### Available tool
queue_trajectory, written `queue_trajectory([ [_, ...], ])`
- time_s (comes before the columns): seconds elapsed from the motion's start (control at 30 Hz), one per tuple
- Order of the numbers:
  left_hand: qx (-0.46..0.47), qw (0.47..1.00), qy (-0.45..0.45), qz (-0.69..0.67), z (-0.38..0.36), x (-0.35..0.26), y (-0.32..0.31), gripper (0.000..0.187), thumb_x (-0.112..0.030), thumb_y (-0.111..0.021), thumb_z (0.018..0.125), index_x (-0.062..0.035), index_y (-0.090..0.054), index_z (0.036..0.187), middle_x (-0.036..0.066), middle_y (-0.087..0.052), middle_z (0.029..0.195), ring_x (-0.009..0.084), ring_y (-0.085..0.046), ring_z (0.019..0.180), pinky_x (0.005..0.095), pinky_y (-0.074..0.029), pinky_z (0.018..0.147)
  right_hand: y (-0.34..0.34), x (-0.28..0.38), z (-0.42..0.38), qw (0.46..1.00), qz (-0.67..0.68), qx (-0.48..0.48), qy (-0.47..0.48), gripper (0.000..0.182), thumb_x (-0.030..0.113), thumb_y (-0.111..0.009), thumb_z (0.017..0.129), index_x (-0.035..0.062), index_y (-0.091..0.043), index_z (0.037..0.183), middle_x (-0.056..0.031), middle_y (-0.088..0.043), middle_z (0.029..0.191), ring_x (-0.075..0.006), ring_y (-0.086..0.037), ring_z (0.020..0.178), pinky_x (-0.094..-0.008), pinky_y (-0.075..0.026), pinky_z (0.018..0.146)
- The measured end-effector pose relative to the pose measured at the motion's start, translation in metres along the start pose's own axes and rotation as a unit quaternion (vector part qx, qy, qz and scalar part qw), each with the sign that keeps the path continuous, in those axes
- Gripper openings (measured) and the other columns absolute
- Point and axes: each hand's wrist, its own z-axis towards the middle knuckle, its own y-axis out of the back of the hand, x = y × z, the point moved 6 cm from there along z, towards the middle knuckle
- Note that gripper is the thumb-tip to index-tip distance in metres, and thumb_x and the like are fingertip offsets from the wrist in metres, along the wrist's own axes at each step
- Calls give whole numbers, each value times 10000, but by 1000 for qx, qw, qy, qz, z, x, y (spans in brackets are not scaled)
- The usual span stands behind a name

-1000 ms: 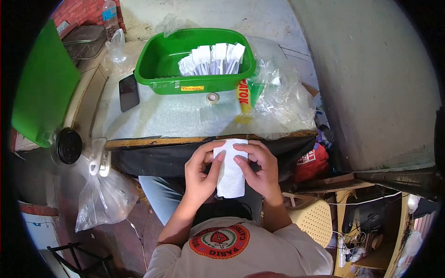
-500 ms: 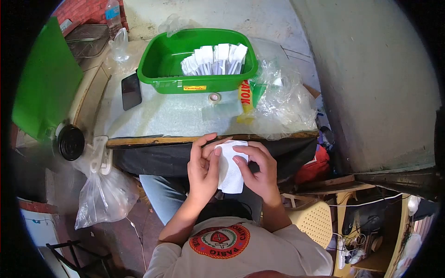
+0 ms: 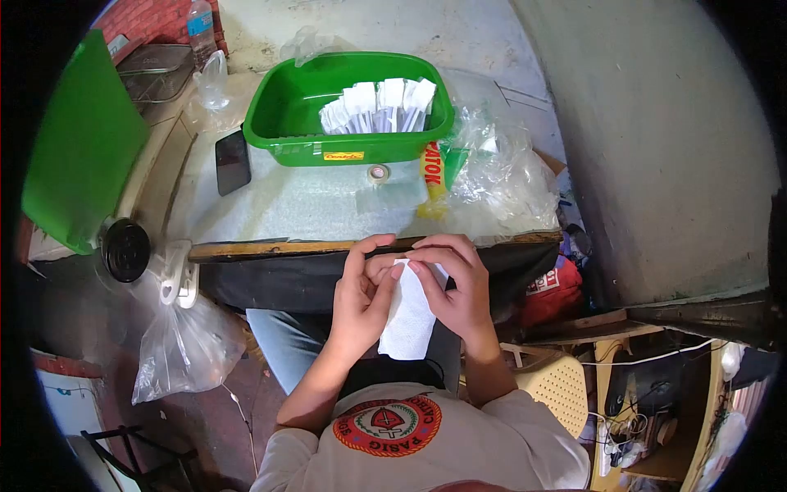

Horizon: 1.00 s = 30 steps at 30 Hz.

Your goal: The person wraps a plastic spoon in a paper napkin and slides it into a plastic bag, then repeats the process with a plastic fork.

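Note:
A white paper tissue (image 3: 409, 320) hangs between my two hands, in front of the table's front edge. My left hand (image 3: 366, 287) pinches its upper left side between thumb and fingers. Thumb and fingers of my right hand (image 3: 456, 283) close on the tissue's upper right side. Beyond them on the table stands a green basin (image 3: 303, 152) with several white paper-and-plastic packets (image 3: 381, 107) fanned out inside. A small tape roll (image 3: 378, 174) lies in front of the basin, by a clear plastic sheet (image 3: 385, 198).
A black phone (image 3: 233, 163) lies left of the basin. Crumpled clear plastic bags (image 3: 508, 180) and a yellow-red wrapper (image 3: 432, 176) are on the right. A clear bag (image 3: 187, 348) hangs at the table's left front; a bottle (image 3: 199, 33) stands at the back left.
The tissue has shifted lower between my hands, and more of it hangs below my fingers. My right hand has moved slightly left and up, closer to my left hand.

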Motion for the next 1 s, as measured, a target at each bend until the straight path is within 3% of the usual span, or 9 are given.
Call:
queue_trajectory([
  [0.3,15,996,40,-80,-2,-5,4,343,-36,-466,1005,-28,-390,1339,116,-667,1065,100,-609,951,222,-460,832,-4,-1,1,999,32,8,-10,145,41,-702,803,72,-658,938,-78,-622,995,-275,-597,924,-358,-473,814],
  [0.37,-9,978,100,-185,-2,0,3,344,-32,-460,1006,-30,-385,1341,99,-667,1030,90,-598,937,230,-457,824,-2,-3,1,999,32,10,-9,138,36,-696,805,65,-649,932,-79,-623,995,-277,-598,928,-359,-472,820],
  [0.47,44,983,78,-158,1,6,3,347,-21,-459,1003,-29,-382,1341,90,-664,1009,82,-589,927,227,-451,817,-2,-3,2,999,36,25,-15,122,27,-683,809,52,-629,915,-84,-632,988,-283,-600,933,-362,-470,830],
  [0.77,31,996,57,-67,0,-2,6,341,-9,-462,997,-31,-397,1331,84,-675,1010,73,-592,879,198,-442,773,-5,-1,3,999,41,28,-21,165,3,-713,776,41,-660,928,-96,-663,958,-259,-638,889,-332,-490,795],
  [1.0,33,995,67,-74,-3,-3,4,339,0,-455,995,-32,-404,1329,85,-679,1012,65,-584,870,188,-435,758,-4,-1,4,998,48,30,-6,154,-1,-724,763,45,-671,900,-94,-667,943,-248,-646,883,-324,-499,788],
])
